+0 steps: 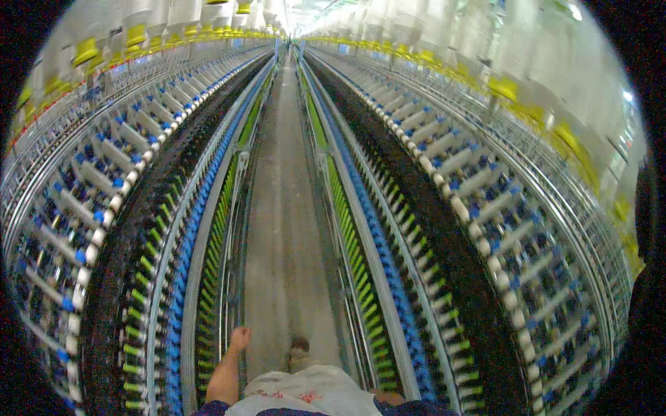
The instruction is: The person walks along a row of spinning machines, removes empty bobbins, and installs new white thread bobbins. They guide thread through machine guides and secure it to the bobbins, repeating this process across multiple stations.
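Observation:
My left hand [240, 338] hangs low beside the spinning frame on the left, its fingers curled into a loose fist with nothing seen in it. It is nearest to the metal rails [231, 298] along that machine's lower edge, apart from them as far as I can see. Of my right arm only a patch of skin [388, 398] shows at the lower edge, past the pale apron [305, 392] with red marks; that hand's fingers are hidden. Rows of green bobbins [368, 315] line both machines.
A narrow grey aisle floor [284, 208] runs far ahead between two long spinning frames. Blue strips [388, 333], white rollers [479, 232] and grey arms curve along them. Large white roving packages [409, 24] with yellow ends hang overhead on both sides. One shoe [300, 344] shows below me.

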Demonstrator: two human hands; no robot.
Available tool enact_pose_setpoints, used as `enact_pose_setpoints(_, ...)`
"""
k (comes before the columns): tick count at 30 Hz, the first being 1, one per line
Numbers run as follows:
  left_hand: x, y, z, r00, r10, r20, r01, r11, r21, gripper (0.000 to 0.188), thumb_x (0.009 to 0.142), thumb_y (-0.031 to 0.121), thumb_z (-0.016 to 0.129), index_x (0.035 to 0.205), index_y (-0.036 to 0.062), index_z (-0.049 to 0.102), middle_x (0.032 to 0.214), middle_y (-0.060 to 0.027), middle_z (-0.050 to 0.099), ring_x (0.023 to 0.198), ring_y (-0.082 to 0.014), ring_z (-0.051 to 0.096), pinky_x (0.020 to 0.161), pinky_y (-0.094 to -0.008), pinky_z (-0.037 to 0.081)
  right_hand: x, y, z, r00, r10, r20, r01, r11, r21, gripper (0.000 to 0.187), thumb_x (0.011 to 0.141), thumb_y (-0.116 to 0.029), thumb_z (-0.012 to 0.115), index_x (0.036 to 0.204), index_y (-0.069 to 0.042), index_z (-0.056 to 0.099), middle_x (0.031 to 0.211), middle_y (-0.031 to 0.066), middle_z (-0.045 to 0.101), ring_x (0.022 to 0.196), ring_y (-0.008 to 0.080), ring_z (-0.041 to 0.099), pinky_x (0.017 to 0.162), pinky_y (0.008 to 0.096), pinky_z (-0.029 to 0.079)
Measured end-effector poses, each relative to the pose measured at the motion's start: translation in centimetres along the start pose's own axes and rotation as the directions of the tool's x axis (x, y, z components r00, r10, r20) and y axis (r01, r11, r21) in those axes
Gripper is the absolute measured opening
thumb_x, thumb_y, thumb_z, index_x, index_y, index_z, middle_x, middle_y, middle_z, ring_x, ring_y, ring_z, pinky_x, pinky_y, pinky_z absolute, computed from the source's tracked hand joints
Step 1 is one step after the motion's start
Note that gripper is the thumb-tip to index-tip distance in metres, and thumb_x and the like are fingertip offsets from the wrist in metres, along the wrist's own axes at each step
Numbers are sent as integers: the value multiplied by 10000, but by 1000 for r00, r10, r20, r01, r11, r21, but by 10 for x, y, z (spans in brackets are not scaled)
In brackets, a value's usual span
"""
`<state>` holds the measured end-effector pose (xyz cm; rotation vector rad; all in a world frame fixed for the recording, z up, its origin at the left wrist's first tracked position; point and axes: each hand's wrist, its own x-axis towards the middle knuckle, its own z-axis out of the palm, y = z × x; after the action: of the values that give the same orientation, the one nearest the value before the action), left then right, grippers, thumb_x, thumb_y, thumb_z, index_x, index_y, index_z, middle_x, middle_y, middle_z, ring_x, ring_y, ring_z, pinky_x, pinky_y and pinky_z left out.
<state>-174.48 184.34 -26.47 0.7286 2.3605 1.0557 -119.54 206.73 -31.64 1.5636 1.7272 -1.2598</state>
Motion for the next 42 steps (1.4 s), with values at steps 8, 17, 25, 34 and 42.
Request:
enact_pose_setpoints(8, 41, -10, -18, 716, -669, 200, 618, 741, 264, 298, 871, 283, 516, 839, 21, 655, 804, -173, 665, 723, -324, 644, 603, -436, 505, 225, -357, -158, 923, -385, 23, 376, 912, 167, 280, 822, -185, 582, 588, -42, 525, 524, 51, 499, 503, 204, 501, 450, 386, 398)
enact_pose_setpoints(17, 345, 24, -49, 678, -722, 136, 681, 687, 255, 302, 876, 286, 490, 860, 33, 655, 829, -179, 656, 752, -321, 634, 636, -437, 498, 424, -703, -275, 844, -536, 27, 520, 830, 201, 280, 822, -190, 582, 594, -41, 518, 530, 56, 499, 506, 207, 506, 443, 386, 398)
enact_pose_setpoints(25, 822, 134, -88, 970, -216, -115, 242, 909, 339, 308, 881, 288, 468, 879, 45, 656, 852, -184, 648, 778, -320, 624, 666, -438, 493, 513, -858, -385, 949, -314, 7, 312, 944, 105, 246, 814, -198, 599, 647, -32, 529, 576, 68, 519, 534, 211, 521, 464, 382, 412)
enact_pose_setpoints(34, 1219, 199, -112, 996, -90, 5, 90, 995, 40, 285, 890, 278, 480, 938, 36, 624, 827, -178, 623, 771, -293, 618, 652, -414, 481, 692, -1043, -497, 974, -226, -35, 228, 965, 132, 223, 806, -206, 618, 707, -21, 542, 628, 81, 541, 565, 215, 537, 488, 377, 427)
enact_pose_setpoints(42, 1285, 154, -138, 717, -685, 134, 635, 720, 281, 332, 889, 332, 466, 948, 41, 616, 848, -152, 622, 741, -288, 603, 690, -445, 486, 834, -1307, -646, 947, -317, -44, 320, 932, 170, 221, 798, -214, 635, 760, -12, 553, 675, 92, 561, 592, 218, 552, 509, 373, 441)
